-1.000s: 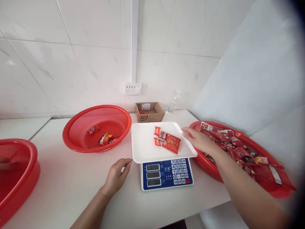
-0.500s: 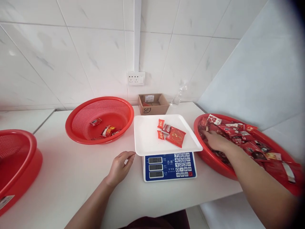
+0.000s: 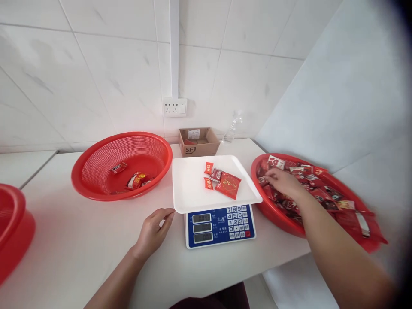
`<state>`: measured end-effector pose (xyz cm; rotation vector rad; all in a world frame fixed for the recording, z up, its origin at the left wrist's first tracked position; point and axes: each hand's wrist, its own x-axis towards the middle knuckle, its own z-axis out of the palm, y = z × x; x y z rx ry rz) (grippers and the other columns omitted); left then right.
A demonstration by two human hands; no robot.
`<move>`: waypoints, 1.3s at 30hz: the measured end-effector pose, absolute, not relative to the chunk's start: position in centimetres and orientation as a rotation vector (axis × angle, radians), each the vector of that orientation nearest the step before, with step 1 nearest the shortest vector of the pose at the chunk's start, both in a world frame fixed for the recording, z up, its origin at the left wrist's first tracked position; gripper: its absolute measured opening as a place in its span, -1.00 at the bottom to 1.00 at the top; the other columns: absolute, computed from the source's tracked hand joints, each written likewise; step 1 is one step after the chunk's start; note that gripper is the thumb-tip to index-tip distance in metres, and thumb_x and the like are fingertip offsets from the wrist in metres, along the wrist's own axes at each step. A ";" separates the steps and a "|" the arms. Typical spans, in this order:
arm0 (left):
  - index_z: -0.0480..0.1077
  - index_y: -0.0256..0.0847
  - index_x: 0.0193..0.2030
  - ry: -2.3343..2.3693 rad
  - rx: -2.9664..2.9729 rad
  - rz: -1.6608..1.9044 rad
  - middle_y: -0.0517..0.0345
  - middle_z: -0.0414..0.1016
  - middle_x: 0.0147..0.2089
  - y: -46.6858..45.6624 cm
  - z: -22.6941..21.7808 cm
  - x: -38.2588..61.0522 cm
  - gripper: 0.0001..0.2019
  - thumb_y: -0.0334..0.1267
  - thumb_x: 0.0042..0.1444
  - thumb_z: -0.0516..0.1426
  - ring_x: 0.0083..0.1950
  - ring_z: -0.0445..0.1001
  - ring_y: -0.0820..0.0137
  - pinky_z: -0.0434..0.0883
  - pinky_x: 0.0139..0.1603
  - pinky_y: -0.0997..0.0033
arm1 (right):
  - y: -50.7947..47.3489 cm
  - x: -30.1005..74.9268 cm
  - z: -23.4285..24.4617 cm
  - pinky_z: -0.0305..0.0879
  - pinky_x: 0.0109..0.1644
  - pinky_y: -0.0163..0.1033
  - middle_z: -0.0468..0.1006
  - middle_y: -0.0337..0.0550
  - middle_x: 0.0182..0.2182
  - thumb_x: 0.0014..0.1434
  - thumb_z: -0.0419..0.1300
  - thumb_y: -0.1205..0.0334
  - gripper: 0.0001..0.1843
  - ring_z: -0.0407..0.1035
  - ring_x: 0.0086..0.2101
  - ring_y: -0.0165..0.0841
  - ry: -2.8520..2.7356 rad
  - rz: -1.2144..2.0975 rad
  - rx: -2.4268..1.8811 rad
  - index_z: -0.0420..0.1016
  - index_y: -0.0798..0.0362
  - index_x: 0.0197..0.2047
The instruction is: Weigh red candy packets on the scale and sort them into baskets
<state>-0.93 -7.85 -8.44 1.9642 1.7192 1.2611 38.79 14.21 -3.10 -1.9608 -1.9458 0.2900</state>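
My left hand rests by the near left corner of the scale's white tray. Its thumb and forefinger are pressed together at the tray's edge, and I see nothing held in them. Several red candy packets, with one larger red packet among them, lie on the tray. Over the left side of a full red basket, my right hand pinches a small candy packet at its fingertips. Snack packets fill this basket. Below the tray, the scale's blue panel shows number keys and displays.
A red perforated basket holding a few packets stands to the left. Another red basket is cut off at the left edge. An open cardboard box and a clear plastic piece sit by the tiled wall.
My right hand has risen from among the packets, and a small candy packet now shows at its fingertips. The view has shifted slightly right. My left hand stays by the tray corner.
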 end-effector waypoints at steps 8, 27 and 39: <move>0.43 -0.15 -0.23 1.710 1.964 1.268 0.15 0.57 -0.30 -7.7 -8.7 -1.1 -0.81 -0.19 0.22 0.02 -0.31 0.53 0.42 0.44 -0.38 0.54 | 14.2 40.0 -1.6 0.28 -0.16 -0.18 0.54 -0.14 -0.36 -0.01 0.07 0.16 -0.78 0.40 -0.32 -0.29 -1.444 0.314 -1.736 0.44 0.03 -0.29; 0.45 -0.14 -0.24 1.717 1.971 1.284 0.14 0.58 -0.31 -7.8 -8.4 -1.1 -0.79 -0.18 0.22 0.01 -0.33 0.55 0.40 0.45 -0.43 0.53 | 11.9 37.0 -0.3 0.33 -0.17 -0.21 0.56 -0.22 -0.33 -0.10 0.28 -0.02 -0.66 0.43 -0.25 -0.32 -1.505 1.017 -1.207 0.47 -0.05 -0.26; 0.43 -0.15 -0.22 1.686 2.015 1.307 0.15 0.56 -0.33 -7.7 -8.5 -1.0 -0.83 -0.26 0.23 0.01 -0.34 0.52 0.43 0.45 -0.36 0.51 | 12.8 37.5 -2.0 0.30 0.04 -0.11 0.57 -0.10 -0.13 0.08 0.07 0.14 -0.74 0.45 -0.14 -0.23 -1.975 0.502 -1.765 0.47 0.01 -0.19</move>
